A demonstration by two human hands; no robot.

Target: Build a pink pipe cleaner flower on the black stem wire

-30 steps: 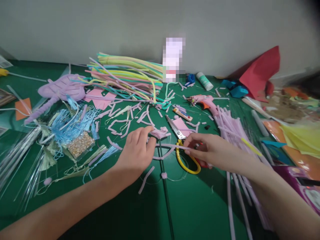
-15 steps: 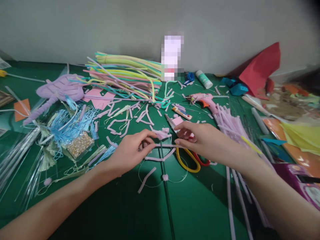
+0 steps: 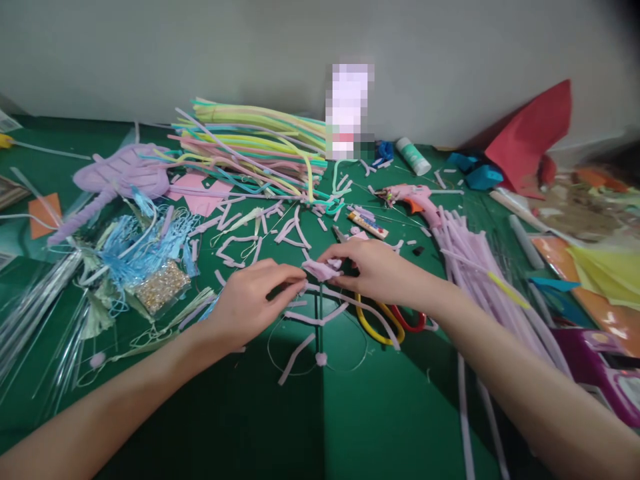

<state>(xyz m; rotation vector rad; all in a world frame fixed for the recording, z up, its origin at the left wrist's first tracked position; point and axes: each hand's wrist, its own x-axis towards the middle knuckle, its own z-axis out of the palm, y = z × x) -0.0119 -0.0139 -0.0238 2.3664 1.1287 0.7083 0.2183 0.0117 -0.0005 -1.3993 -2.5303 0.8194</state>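
1. Lilac fuzzy strip (image 3: pixel 364 302), head view: left end at the fingertips of the left hand (image 3: pixel 305 283), the rest running rightward past the scissors' handles. Left thumb and forefinger nearly closed, pinching that end.
2. Right hand (image 3: pixel 332 269): thumb and forefinger narrowly spaced, at the right side of a crumpled lilac piece (image 3: pixel 318 270). Piece lies between the two hands, above the strip; firmness of the right grip cannot be told.
3. Scissors (image 3: pixel 376 333) partly beneath the right hand; one handle yellow, the other red, blade mostly covered.
4. Nearer the wearer on the green table (image 3: pixel 380 427): lilac pompom (image 3: pixel 321 359) on a thin clear loop; short lilac offcut (image 3: pixel 296 360) to its left.
5. Left side: packet of gold and clear beads (image 3: pixel 163 287) beside pale-blue tassels (image 3: pixel 133 247); lilac leaf-shaped form (image 3: pixel 123 172) behind them.
6. Back: bundle of multicoloured pipe cleaners (image 3: pixel 255 143), just left of an upright pixelated panel (image 3: pixel 350 100).
7. Right side: pink glue gun (image 3: pixel 413 195) near the top of a lilac pipe-cleaner bundle (image 3: pixel 465 243); white-and-green tube (image 3: pixel 413 157) behind the gun, red sheet (image 3: pixel 533 140) farther right.
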